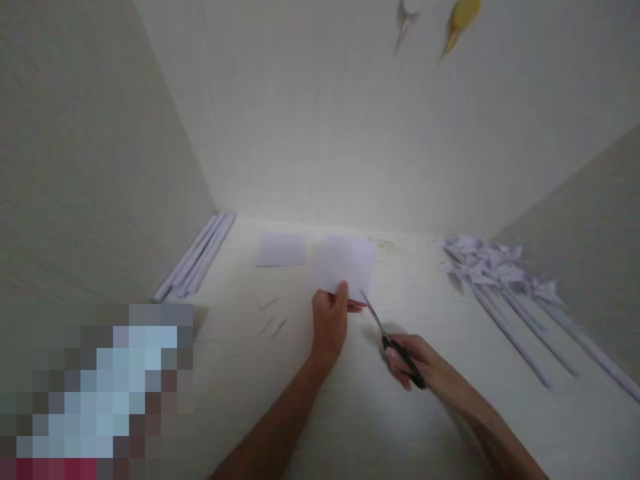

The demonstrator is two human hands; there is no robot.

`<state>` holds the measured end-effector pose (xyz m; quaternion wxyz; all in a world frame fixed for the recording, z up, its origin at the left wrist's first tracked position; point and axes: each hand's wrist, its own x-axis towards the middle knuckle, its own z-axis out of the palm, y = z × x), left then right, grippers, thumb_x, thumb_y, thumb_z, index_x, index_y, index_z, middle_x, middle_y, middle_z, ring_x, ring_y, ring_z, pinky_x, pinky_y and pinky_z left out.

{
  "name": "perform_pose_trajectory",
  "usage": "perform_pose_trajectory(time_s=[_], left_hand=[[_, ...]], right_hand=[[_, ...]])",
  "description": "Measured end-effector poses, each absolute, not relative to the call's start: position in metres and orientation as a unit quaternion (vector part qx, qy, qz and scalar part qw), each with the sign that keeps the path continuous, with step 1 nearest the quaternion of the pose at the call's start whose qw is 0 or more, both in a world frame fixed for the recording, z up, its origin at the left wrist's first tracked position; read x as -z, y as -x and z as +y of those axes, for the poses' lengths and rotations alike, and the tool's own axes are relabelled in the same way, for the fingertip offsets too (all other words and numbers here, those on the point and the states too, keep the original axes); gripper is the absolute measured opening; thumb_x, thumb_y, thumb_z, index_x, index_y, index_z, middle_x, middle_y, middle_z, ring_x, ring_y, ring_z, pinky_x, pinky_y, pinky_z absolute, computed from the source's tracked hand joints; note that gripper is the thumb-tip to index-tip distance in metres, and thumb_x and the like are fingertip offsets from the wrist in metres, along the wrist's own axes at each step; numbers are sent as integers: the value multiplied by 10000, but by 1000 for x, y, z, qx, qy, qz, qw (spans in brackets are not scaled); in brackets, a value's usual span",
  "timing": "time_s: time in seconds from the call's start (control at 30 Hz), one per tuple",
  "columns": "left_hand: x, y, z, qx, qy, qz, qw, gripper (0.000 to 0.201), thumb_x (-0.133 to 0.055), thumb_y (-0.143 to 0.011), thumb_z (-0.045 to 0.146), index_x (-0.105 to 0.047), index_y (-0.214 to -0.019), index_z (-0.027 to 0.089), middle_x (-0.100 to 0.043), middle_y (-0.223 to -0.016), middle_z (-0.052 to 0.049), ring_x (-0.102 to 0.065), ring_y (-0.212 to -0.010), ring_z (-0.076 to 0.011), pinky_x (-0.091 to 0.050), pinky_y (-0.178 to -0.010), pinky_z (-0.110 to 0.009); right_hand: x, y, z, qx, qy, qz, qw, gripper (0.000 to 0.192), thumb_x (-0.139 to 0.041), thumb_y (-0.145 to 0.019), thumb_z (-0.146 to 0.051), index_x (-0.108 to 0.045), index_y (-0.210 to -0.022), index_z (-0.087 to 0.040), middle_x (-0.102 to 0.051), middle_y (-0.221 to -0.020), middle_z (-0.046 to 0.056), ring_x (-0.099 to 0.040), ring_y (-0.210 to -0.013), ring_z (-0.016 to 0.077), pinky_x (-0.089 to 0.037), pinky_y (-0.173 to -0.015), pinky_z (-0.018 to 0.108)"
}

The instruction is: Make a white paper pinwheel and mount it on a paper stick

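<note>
Two hands were seen at work over a pale table (pixel 350 427): the left hand (pixel 330 327) held a white sheet of paper (pixel 347 267) up off the tabletop, pinched at its lower edge between thumb and curled fingers, while the right hand (pixel 413 360) gripped a pair of black-handled scissors (pixel 395 347), its fingers closed through the loops. The blades were pointed up and to the left, their tip lying just beside the pinched lower edge of the sheet; whether the blades were parted or shut could not be told. For a clean cut, it was judged that the sheet should be kept taut and the pinch held clear of the blade line, since the left thumb sat very near the tip. The paper would best be fed deep into the blades rather than snipped at the tips, and the sheet turned instead of the scissors. A second square of paper (pixel 281 250) lay flat farther back, rolled paper tubes (pixel 197 257) rested against the left wall, and finished paper pieces on long sticks (pixel 500 280) were heaped at the right, well apart from the cutting.
</note>
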<state>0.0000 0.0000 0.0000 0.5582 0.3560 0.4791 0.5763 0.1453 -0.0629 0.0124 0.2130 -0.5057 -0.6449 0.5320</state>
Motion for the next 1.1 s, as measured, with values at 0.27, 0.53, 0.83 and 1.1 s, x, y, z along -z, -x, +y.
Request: perform_pose_trajectory(time_s=[0.27,0.53,0.83,1.1], left_hand=[[1,0,-1,-582,-347,475,562,345,-490,-727,366,-588,-629,50,-637,-536,-103,-606,-475,-174,-495,-482,-260],[0,-1,-1,-583,-346,468,567,362,-490,-728,381,-591,-649,42,-643,-554,-115,-613,-494,-177,-498,-490,-254],[0,-2,-1,-582,-347,471,564,374,-475,-738,387,-590,-641,44,-644,-552,-119,-618,-505,-186,-502,-506,-265],[1,-2,-2,-575,-358,473,564,395,-474,-732,408,-596,-650,41,-645,-553,-126,-626,-522,-204,-501,-517,-278]], right_hand=[[-15,-144,-62,-527,512,-647,206,431,-401,-777,-519,-408,-528,-166,-416,-440,-20,-374,-426,79,-278,-425,220],[-17,-143,-61,-523,520,-645,202,433,-399,-772,-530,-407,-529,-172,-420,-447,-20,-383,-436,86,-295,-441,227],[-18,-142,-63,-515,525,-646,201,442,-399,-773,-531,-411,-514,-172,-420,-455,-17,-388,-451,89,-299,-453,229],[-15,-144,-61,-514,522,-651,198,441,-395,-780,-519,-414,-517,-165,-422,-451,-17,-383,-441,83,-281,-439,222]])
